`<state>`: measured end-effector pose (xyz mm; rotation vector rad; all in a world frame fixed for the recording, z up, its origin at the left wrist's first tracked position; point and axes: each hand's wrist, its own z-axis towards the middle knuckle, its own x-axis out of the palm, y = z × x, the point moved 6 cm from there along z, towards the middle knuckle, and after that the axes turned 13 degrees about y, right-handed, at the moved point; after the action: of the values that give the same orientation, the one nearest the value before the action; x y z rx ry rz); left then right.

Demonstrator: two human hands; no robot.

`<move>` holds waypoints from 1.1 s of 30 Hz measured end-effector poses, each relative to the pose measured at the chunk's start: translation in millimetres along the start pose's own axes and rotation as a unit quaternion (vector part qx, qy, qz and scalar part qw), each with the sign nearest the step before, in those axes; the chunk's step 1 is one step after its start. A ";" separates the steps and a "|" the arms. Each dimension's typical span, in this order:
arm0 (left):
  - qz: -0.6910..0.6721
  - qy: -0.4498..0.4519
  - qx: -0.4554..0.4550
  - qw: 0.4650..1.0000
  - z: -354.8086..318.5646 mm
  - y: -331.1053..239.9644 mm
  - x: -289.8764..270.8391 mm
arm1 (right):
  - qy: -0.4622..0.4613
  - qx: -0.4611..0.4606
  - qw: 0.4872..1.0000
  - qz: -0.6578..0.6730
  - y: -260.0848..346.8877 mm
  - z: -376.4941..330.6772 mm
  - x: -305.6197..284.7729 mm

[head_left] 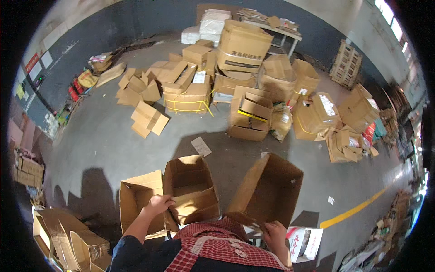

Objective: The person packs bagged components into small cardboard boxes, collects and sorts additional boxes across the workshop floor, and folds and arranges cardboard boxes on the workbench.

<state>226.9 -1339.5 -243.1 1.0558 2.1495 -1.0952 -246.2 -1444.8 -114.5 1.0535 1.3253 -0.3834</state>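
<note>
My left hand [158,205] grips the edge where two open brown cardboard boxes meet: a smaller open box [138,199] on the left and a deeper open box [190,186] in front of me. My right hand [275,233] holds the lower flap of a third open cardboard box [272,188], which is tipped on its side with its opening facing left. All three boxes look empty inside. A red and white checked apron covers my chest at the lower edge.
A big heap of cardboard boxes [244,50], some bound with yellow strap, fills the far middle of the grey concrete floor. Flattened cartons [68,240] lie at my lower left. A white printed package [306,242] lies at my right. A yellow floor line [353,208] runs at right.
</note>
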 end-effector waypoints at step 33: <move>-0.311 -0.367 -0.312 0.819 261.0 123.3 -323.6 | -0.126 -0.397 0.905 -0.088 78.0 1080.2 1.3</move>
<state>534.8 -1643.2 -211.2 -0.3752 1.9452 -0.7367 458.1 -2263.1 -200.4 0.1902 1.1753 -0.0780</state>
